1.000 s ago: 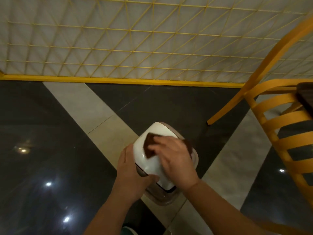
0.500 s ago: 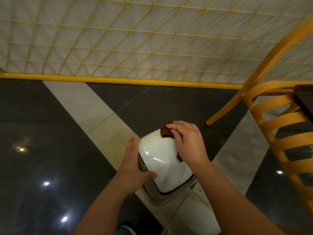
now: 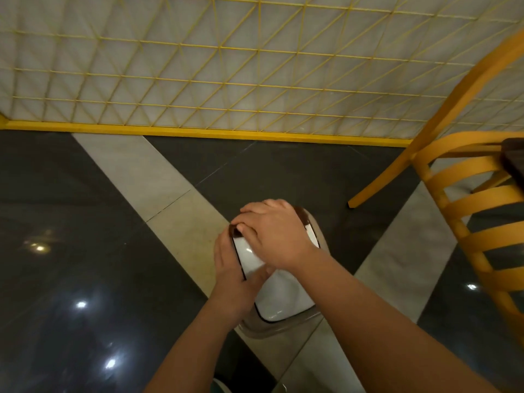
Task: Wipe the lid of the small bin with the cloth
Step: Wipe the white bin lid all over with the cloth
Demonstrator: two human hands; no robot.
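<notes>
We look down on a small bin point(image 3: 279, 326) standing on a polished floor point(image 3: 85, 251) of dark glossy tiles crossed by pale stone bands; the bin sits where a pale band meets the dark tile, and ceiling lights glint off the dark tile to the left of the bin. Its white lid point(image 3: 283, 293), edged in black, is domed and shiny, resting on a taupe rim.

Our left hand point(image 3: 231, 275) is clamped against the lid's left side, fingers flat along the edge and thumb hooked over the top. Our right hand point(image 3: 273, 235) lies palm down over the far end of the lid, pressing a dark brown cloth point(image 3: 302, 217) to it; only slivers of the cloth show past the fingers at the far right and far left corners of the lid. The two hands are close together, the right partly overlapping the left thumb.

Beyond the bin a yellow baseboard point(image 3: 198, 130) runs the width of the room, with a yellow wire lattice point(image 3: 226, 66) over a pale wall above it. To the right of the bin stands a yellow slatted chair point(image 3: 467, 199), one leg planted on the dark tile near the bin. A dark tabletop corner point(image 3: 514, 157) juts in over the chair.
</notes>
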